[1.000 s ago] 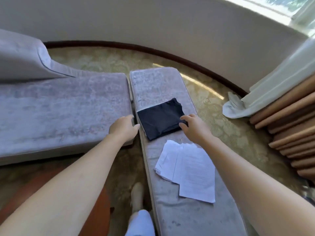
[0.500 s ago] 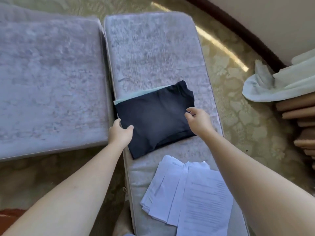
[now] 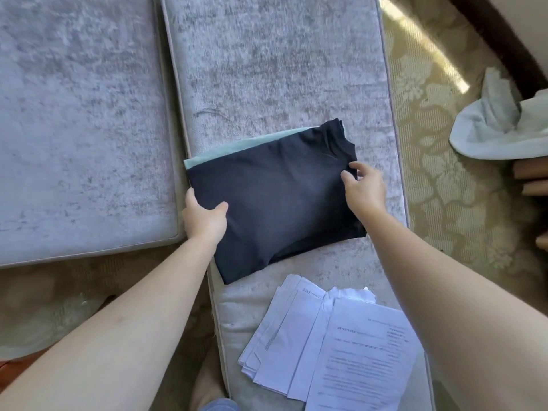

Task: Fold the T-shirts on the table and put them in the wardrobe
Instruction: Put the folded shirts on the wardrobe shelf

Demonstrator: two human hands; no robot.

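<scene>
Head view: left hand (image 3: pixel 204 218), newly off the cushion (image 3: pixel 83 129), grips and right hand (image 3: pixel 364 188) pinches the folded T-shirt (image 3: pixel 275 203), seemingly ready for lifting.

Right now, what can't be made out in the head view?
1. Light green garment: only a strip shows, head view; the dark T-shirt covers the rest.
2. Left hand and right hand: thumbs on the dark T-shirt; fingers at its edges hidden by the hands, so each grip is unclear.
3. Papers: print too small; right forearm and bottom edge cut them off.
4. Wardrobe: out of frame.
</scene>
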